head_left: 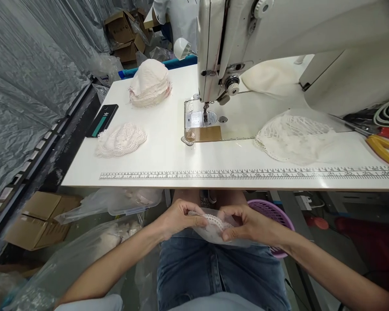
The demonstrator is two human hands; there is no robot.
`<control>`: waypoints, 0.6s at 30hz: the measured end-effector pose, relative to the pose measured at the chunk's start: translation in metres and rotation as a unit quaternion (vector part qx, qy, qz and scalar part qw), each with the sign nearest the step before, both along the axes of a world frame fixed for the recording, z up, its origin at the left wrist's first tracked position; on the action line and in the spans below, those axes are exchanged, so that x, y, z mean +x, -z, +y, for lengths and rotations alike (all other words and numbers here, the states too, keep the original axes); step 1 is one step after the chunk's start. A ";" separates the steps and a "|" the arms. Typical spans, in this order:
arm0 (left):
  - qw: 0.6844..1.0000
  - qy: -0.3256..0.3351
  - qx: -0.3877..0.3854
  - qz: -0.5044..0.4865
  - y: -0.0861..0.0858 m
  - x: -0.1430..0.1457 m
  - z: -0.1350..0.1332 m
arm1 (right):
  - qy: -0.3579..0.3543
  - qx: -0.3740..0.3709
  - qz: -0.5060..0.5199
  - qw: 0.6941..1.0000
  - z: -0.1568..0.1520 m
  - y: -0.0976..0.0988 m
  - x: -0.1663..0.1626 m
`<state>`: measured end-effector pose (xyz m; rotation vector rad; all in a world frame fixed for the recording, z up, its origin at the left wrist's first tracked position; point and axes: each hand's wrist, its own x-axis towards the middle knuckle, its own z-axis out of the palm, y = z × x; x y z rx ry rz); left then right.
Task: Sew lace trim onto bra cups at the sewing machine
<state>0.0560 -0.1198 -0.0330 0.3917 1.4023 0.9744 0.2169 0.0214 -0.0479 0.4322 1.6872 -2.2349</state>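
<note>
Below the table edge, over my lap, both hands pinch a small white lace piece [214,224]. My left hand [178,218] grips its left end with closed fingers. My right hand [249,224] grips the right end, thumb pressed on the fabric. Above them stands a white sewing machine [278,39] with its needle and presser foot [206,113] over the white table [168,147]. A single lace piece [120,140] lies at the table's left, a stack of lace cups [150,84] behind it, and a heap of lace [294,138] at the right.
A black phone [103,120] lies near the table's left edge. Scissors with yellow and red handles [384,144] sit at the far right. A purple basket [274,214] is by my right knee. Plastic bags [116,203] and cardboard boxes [39,220] crowd the floor at left.
</note>
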 end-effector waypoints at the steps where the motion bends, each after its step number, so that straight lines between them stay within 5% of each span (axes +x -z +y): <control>1: 1.000 -0.007 0.000 -0.013 0.001 0.000 0.000 | -0.008 0.000 -0.002 1.000 0.002 0.000 0.002; 9: 0.989 -0.017 -0.002 -0.145 0.005 0.001 -0.008 | -0.049 -0.037 0.032 0.998 0.008 0.008 0.016; 18: 0.996 -0.028 -0.021 -0.082 0.007 0.012 -0.003 | -0.067 -0.025 0.051 0.996 0.010 0.013 0.025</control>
